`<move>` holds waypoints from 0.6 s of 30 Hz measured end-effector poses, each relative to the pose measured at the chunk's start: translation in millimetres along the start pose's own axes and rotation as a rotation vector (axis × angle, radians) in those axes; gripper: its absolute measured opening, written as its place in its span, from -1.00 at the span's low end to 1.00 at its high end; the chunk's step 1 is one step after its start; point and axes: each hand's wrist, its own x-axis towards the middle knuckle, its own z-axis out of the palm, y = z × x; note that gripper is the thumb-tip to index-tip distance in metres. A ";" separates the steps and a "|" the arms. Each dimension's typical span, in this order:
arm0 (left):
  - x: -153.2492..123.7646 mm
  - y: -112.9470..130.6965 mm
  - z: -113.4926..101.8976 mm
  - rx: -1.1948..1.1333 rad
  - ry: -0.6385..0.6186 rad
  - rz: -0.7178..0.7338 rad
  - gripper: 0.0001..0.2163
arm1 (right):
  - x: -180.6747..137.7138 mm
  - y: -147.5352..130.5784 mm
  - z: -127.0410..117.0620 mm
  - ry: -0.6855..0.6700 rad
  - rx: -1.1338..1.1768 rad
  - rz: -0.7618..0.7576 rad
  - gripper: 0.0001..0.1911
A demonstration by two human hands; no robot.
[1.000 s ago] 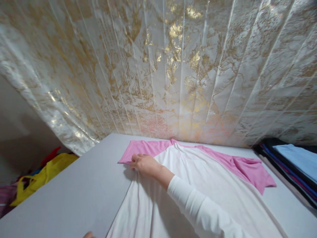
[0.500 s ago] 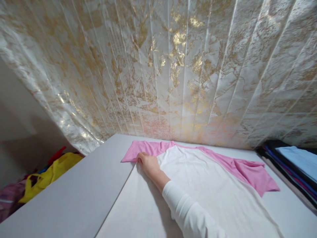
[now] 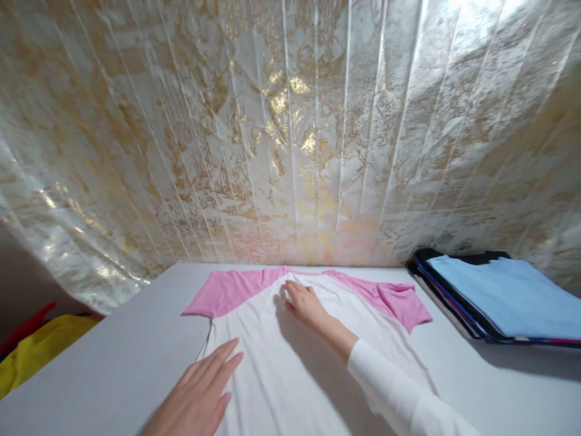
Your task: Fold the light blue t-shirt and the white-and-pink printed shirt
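A white T-shirt (image 3: 281,357) with pink raglan sleeves lies spread on the white table, its neckline toward the wall. The left pink sleeve (image 3: 236,290) is laid out fairly flat, while the right pink sleeve (image 3: 397,300) is crumpled. Over the shirt's upper chest, just below the collar, is my right hand (image 3: 304,303), fingers loosely bent and apart, holding nothing. My left hand (image 3: 200,387) is at the shirt's left side edge, its fingers stretched out. Whether it presses on the fabric or hovers, I cannot tell.
A stack of folded clothes (image 3: 508,297), light blue on top, sits on the table (image 3: 131,339) at the right. Yellow cloth (image 3: 49,345) lies beyond the table's left edge. A shiny gold-patterned sheet (image 3: 290,139) covers the wall behind.
My right hand has released the left sleeve's underarm area and moved right to the upper chest. My left hand has come into view at lower left. The view has turned rightward.
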 end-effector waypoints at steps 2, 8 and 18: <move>65.4 17.7 7.9 -0.027 -0.066 0.017 -0.55 | -26.7 41.4 -11.7 0.006 -0.063 0.131 -0.57; 181.3 13.6 34.6 -0.019 -0.151 -0.111 -0.52 | -73.3 148.6 -36.4 0.033 -0.240 0.457 -0.46; 208.8 -29.4 47.5 -0.013 -0.156 -0.117 -0.47 | -65.2 194.3 -39.3 0.025 -0.270 0.464 -0.42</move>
